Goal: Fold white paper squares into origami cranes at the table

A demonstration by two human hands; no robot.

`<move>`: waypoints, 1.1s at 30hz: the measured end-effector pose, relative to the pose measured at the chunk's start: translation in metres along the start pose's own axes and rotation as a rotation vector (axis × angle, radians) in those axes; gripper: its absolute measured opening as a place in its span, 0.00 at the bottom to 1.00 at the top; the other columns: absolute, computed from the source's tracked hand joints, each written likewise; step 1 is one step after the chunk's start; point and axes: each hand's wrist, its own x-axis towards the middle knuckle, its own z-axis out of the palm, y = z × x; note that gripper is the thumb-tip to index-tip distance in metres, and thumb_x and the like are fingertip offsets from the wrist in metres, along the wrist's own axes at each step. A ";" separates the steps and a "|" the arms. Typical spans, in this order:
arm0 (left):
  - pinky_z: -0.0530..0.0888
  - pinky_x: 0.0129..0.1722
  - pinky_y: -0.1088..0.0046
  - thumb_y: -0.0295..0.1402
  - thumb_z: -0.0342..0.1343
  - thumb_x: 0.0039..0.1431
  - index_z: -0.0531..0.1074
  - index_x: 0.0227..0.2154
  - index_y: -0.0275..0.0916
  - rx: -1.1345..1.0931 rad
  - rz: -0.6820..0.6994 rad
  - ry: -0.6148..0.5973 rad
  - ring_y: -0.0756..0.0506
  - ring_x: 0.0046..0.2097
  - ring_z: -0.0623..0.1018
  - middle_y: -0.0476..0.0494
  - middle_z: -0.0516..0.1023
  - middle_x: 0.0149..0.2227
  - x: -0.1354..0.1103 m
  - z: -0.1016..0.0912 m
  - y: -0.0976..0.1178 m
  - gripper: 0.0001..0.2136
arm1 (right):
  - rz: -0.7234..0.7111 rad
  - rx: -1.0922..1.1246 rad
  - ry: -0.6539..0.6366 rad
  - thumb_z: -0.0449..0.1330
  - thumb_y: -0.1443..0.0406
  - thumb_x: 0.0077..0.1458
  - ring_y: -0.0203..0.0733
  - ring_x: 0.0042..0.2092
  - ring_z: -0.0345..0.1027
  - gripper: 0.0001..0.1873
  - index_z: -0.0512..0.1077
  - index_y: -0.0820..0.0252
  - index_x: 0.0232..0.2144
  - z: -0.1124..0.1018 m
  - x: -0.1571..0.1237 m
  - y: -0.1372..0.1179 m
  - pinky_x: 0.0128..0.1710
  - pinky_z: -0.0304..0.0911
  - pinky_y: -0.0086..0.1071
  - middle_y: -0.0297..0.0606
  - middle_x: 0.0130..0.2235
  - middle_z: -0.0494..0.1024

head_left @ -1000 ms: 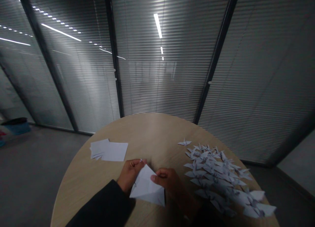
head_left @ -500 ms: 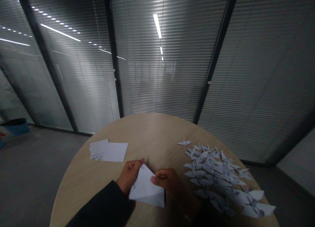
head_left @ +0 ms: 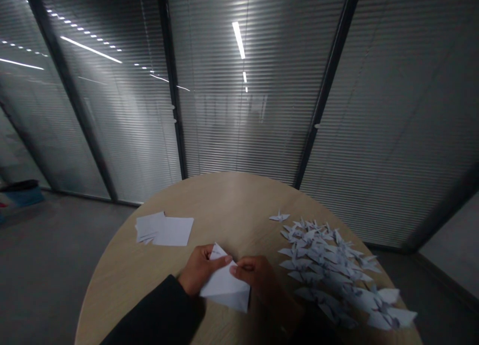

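A partly folded sheet of white paper (head_left: 226,287) is held between both hands just above the near part of the table. My left hand (head_left: 202,270) grips its left side, the thumb lying across the top face. On the right edge, my right hand (head_left: 254,275) pinches the paper between thumb and curled fingers. The two thumb tips are close together near the paper's upper right edge. One corner points up and away from me. Fingers beneath the sheet are hidden.
Several white paper sheets (head_left: 174,231) lie overlapping on the left of the round wooden table (head_left: 232,195). Many folded paper cranes (head_left: 322,260) crowd the right side, with a single crane (head_left: 279,217) a little apart. A blue bin (head_left: 24,194) stands on the floor at far left.
My left thumb has moved from the paper's upper left edge rightward across its face, close to the right thumb. My right hand has barely moved.
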 end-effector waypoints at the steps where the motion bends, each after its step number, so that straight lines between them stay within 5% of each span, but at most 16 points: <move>1: 0.60 0.20 0.76 0.50 0.72 0.27 0.71 0.14 0.36 0.003 -0.001 0.009 0.53 0.18 0.65 0.52 0.70 0.14 0.000 0.000 0.000 0.23 | 0.007 -0.002 0.002 0.60 0.57 0.46 0.36 0.24 0.66 0.14 0.78 0.62 0.22 0.000 0.000 -0.001 0.24 0.53 0.28 0.35 0.22 0.78; 12: 0.58 0.19 0.76 0.52 0.71 0.28 0.71 0.13 0.35 0.023 0.007 0.038 0.53 0.18 0.64 0.51 0.68 0.14 -0.001 0.003 -0.004 0.24 | 0.014 -0.089 -0.050 0.57 0.58 0.48 0.37 0.26 0.65 0.15 0.76 0.63 0.20 -0.009 -0.008 -0.019 0.25 0.53 0.28 0.36 0.22 0.75; 27: 0.64 0.19 0.76 0.48 0.73 0.25 0.74 0.14 0.35 -0.082 0.019 0.211 0.51 0.18 0.69 0.48 0.74 0.15 0.000 0.000 0.003 0.21 | -0.064 -0.177 0.128 0.56 0.58 0.51 0.37 0.26 0.62 0.15 0.70 0.59 0.17 -0.011 -0.009 -0.017 0.26 0.52 0.29 0.32 0.20 0.71; 33: 0.60 0.17 0.76 0.51 0.71 0.27 0.70 0.11 0.36 -0.062 0.024 0.238 0.52 0.17 0.67 0.49 0.70 0.13 0.001 -0.003 0.002 0.23 | -0.120 -0.103 0.106 0.55 0.58 0.52 0.38 0.27 0.64 0.15 0.71 0.57 0.18 -0.010 -0.011 -0.015 0.27 0.54 0.29 0.32 0.21 0.73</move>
